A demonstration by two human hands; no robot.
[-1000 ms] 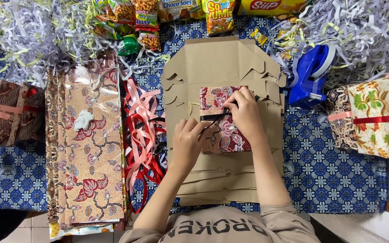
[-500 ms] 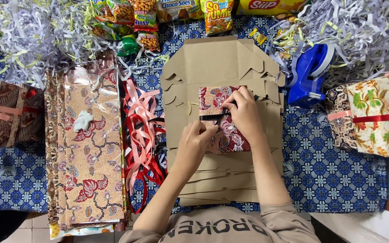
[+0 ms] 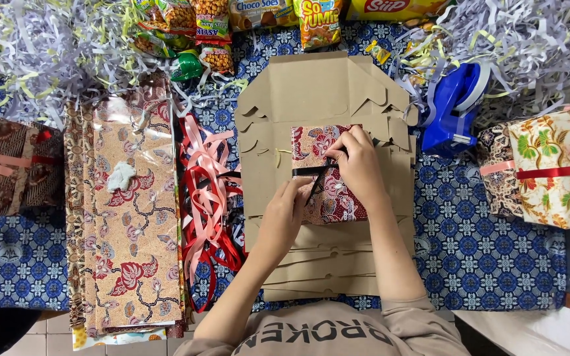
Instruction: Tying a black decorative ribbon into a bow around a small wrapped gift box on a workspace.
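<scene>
Blue patterned tablecloth (image 3: 496, 264) covers the work surface; shredded paper (image 3: 34, 59) piled along the far edge, snack packets (image 3: 318, 20) among it. Stack of batik wrapping sheets (image 3: 133, 217) lies left, loose pink and red ribbons (image 3: 209, 198) just beside it. Centre: pile of flat cardboard box blanks (image 3: 324, 86), serving as a work pad. On it rests a small batik-wrapped parcel (image 3: 318, 145), crossed by a black ribbon (image 3: 308, 171). Right hand (image 3: 361, 165) lies on the parcel, fingers pinched closed on the ribbon at the crossing point. Left hand (image 3: 285, 214) touches the parcel's near-left edge, fingers curled closed around the ribbon tail. Blue tape dispenser (image 3: 453, 109) sits right, near a finished floral gift box (image 3: 555, 165). Risk, judged: ribbon looks slick and narrow; uneven pull could slide it off the corner, or slack could loosen the crossing.
</scene>
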